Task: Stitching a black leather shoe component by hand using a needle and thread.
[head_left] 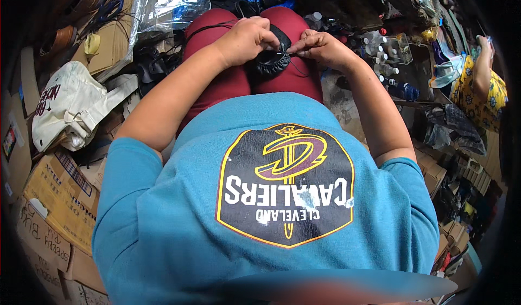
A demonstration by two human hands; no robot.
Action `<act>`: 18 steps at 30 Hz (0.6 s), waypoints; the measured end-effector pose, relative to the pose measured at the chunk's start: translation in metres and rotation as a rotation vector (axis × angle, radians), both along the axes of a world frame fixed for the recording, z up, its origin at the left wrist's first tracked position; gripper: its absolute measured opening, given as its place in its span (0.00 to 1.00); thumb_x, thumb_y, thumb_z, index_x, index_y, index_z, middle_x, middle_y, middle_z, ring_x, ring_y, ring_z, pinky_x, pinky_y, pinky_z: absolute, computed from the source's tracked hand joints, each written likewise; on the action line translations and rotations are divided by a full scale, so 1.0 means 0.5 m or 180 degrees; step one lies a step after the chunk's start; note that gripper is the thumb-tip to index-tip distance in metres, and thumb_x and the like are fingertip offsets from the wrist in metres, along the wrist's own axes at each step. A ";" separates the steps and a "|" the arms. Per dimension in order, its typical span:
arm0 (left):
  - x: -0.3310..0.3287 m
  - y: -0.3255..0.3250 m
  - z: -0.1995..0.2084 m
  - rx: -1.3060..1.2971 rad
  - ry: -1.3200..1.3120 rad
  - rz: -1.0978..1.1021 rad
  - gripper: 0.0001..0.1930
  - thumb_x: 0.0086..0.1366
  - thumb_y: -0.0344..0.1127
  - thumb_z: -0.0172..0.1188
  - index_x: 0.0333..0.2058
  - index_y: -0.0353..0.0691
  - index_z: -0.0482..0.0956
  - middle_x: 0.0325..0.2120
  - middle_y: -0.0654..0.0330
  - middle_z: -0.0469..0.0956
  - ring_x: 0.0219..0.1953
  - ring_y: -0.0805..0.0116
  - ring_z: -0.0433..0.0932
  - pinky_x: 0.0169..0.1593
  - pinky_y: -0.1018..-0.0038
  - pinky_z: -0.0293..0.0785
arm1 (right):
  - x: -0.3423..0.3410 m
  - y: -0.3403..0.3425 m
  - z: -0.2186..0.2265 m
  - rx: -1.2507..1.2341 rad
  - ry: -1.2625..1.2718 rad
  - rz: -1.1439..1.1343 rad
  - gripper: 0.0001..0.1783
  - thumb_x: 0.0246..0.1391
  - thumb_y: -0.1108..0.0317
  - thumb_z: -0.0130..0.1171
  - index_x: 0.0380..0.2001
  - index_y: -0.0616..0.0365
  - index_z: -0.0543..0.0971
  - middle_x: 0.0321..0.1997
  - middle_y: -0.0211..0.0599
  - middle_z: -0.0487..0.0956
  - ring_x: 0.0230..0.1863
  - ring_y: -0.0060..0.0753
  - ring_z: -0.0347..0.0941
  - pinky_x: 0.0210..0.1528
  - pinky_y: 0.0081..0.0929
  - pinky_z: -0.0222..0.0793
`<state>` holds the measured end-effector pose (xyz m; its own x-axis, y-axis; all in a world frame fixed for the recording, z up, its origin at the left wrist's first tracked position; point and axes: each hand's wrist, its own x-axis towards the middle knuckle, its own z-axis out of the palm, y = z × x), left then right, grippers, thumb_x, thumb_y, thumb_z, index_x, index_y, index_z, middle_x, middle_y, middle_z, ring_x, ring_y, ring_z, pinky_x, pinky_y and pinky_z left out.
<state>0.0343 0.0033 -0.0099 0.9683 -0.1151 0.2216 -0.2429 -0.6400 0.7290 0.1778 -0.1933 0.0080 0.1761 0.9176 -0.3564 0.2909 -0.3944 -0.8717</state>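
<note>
Over my thighs lies a small black shoe upper (pixel 273 62) with a puckered, gathered edge curving round an opening. My left hand (pixel 245 40) is closed on its upper left side, fingers bent over the rim. From the other side my right hand (pixel 324 49) comes in with thumb and forefinger pinched at the edge of the upper. What lies between those fingertips is too small to make out. A thin dark thread (pixel 296 65) hangs below the pinch. Black cord (pixel 209 27) runs across my left thigh, beside my left wrist.
To my left are a white cloth bag (pixel 70 107), cardboard boxes (pixel 65 188) and a roll of yellowish tape (pixel 92 43). Clear plastic sheeting (pixel 171 4) lies ahead. Several plastic bottles (pixel 380 55) stand to my right. A person in yellow patterned clothing (pixel 480 96) is at the far right.
</note>
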 end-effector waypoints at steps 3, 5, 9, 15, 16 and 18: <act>-0.016 -0.010 0.020 0.0628 -0.0475 -0.0146 0.07 0.49 0.28 0.64 0.30 0.44 0.81 0.23 0.59 0.70 0.31 0.59 0.72 0.36 0.66 0.68 | -0.016 -0.006 0.007 0.0212 -0.0374 0.0024 0.13 0.49 0.74 0.60 0.39 0.51 0.83 0.28 0.25 0.73 0.37 0.23 0.68 0.44 0.20 0.64; -0.048 -0.026 0.027 0.0451 -0.0138 0.0238 0.09 0.49 0.30 0.64 0.32 0.44 0.81 0.24 0.59 0.72 0.32 0.57 0.73 0.37 0.64 0.68 | -0.041 -0.024 0.009 0.0179 -0.0315 -0.0192 0.13 0.48 0.74 0.61 0.40 0.51 0.83 0.28 0.26 0.73 0.36 0.22 0.69 0.42 0.20 0.65; -0.077 -0.044 0.015 -0.0867 0.0749 0.0810 0.11 0.49 0.27 0.65 0.34 0.40 0.81 0.26 0.58 0.75 0.29 0.65 0.77 0.36 0.70 0.72 | -0.061 -0.040 0.001 0.0257 -0.0191 -0.0645 0.15 0.46 0.73 0.64 0.41 0.50 0.82 0.29 0.28 0.75 0.33 0.22 0.70 0.40 0.20 0.67; -0.006 0.003 -0.004 0.0347 -0.0239 0.0072 0.06 0.49 0.28 0.64 0.28 0.43 0.79 0.26 0.64 0.75 0.32 0.65 0.75 0.39 0.69 0.67 | -0.007 -0.003 -0.006 0.0432 -0.0351 -0.0059 0.13 0.48 0.74 0.62 0.39 0.52 0.83 0.35 0.32 0.78 0.39 0.23 0.73 0.45 0.21 0.69; 0.000 0.008 -0.003 0.0475 -0.0311 -0.0049 0.05 0.49 0.29 0.64 0.27 0.44 0.79 0.27 0.65 0.75 0.34 0.64 0.74 0.40 0.69 0.65 | -0.002 0.001 -0.005 0.0213 -0.0048 -0.0062 0.13 0.48 0.74 0.62 0.39 0.52 0.82 0.36 0.33 0.79 0.40 0.23 0.73 0.46 0.22 0.68; -0.003 0.007 0.003 0.0671 -0.0359 -0.0127 0.05 0.50 0.31 0.63 0.28 0.47 0.79 0.28 0.68 0.75 0.37 0.66 0.73 0.44 0.68 0.62 | -0.002 0.002 -0.003 0.0167 0.0175 -0.0065 0.12 0.49 0.75 0.60 0.39 0.53 0.83 0.31 0.26 0.75 0.38 0.22 0.69 0.44 0.21 0.65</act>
